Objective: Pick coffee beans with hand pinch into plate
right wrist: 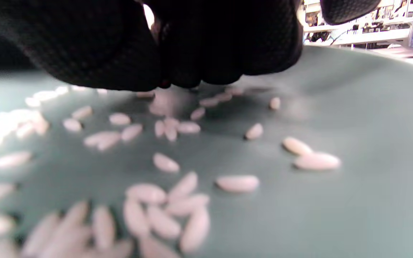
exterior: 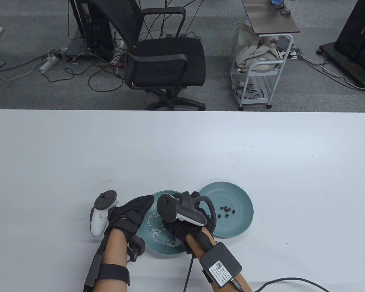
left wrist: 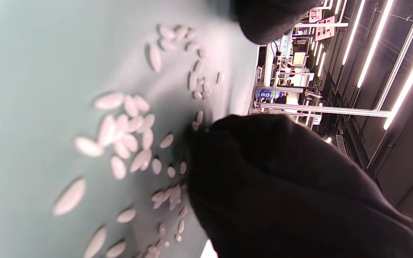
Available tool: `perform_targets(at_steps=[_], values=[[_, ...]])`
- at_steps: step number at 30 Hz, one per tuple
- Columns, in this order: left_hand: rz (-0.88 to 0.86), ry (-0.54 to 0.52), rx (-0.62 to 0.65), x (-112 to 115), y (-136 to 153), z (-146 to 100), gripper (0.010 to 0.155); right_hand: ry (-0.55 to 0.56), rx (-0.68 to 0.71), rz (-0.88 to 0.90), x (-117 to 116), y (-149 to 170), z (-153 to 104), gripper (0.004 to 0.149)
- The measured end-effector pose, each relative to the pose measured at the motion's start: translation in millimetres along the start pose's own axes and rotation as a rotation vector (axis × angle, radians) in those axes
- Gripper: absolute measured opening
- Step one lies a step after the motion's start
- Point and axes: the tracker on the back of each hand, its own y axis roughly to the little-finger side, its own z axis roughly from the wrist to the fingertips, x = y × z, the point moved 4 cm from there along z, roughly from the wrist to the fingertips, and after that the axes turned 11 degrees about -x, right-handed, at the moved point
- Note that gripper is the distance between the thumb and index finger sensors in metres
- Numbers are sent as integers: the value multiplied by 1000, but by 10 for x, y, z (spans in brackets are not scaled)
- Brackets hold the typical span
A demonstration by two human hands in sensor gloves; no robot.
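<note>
Two teal plates sit side by side near the table's front. The right plate (exterior: 245, 197) holds several dark coffee beans (exterior: 226, 210). The left plate (exterior: 165, 253) holds many white grains (exterior: 153, 233), also seen in the right wrist view (right wrist: 163, 215) and the left wrist view (left wrist: 120, 132). My right hand (exterior: 175, 227) is over the left plate; its fingertips (right wrist: 177, 77) are bunched together and press on the plate floor among the grains. What they pinch is hidden. My left hand (exterior: 141, 203) rests flat on the left plate's left rim; one fingertip (left wrist: 271, 18) shows.
The white table (exterior: 182, 146) stretches far beyond the plates. Behind its far edge stand a black office chair (exterior: 164, 60) and a white cart (exterior: 261, 70). A cable (exterior: 292, 283) runs from my right forearm along the front edge.
</note>
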Motion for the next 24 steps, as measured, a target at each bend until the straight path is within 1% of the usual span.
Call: perform_targets(at_steps=[1, 3, 6, 8, 10, 11, 13, 14, 18, 21, 24], values=[[-10, 1, 4, -1, 3, -1, 53, 38, 1, 25, 77, 25, -25, 39], [-39, 21, 16, -2, 10, -5, 54, 61, 1, 47, 197, 77, -67, 39], [-67, 3, 23, -38, 24, -25, 54, 125, -28, 67, 422, 244, -130, 39], [-63, -15, 27, -60, 26, -33, 54, 159, -90, 78, 553, 456, -154, 39], [-74, -37, 25, -83, 36, -38, 54, 183, -147, 68, 605, 648, -150, 39], [-95, -49, 22, -98, 50, -38, 54, 189, -195, 55, 609, 811, -137, 39], [-154, -55, 13, -122, 85, -35, 54, 188, -256, 42, 563, 1006, -109, 39], [-175, -59, 13, -142, 106, -33, 54, 165, -309, 17, 485, 1162, -78, 39], [-188, -107, 13, -208, 125, -45, 55, 115, -412, -21, 274, 1483, -2, 39], [-213, -138, 2, -230, 157, -58, 55, 92, -415, -50, 75, 1554, 53, 39], [-232, -158, -6, -240, 175, -61, 55, 20, -359, -105, -102, 1459, 126, 38]])
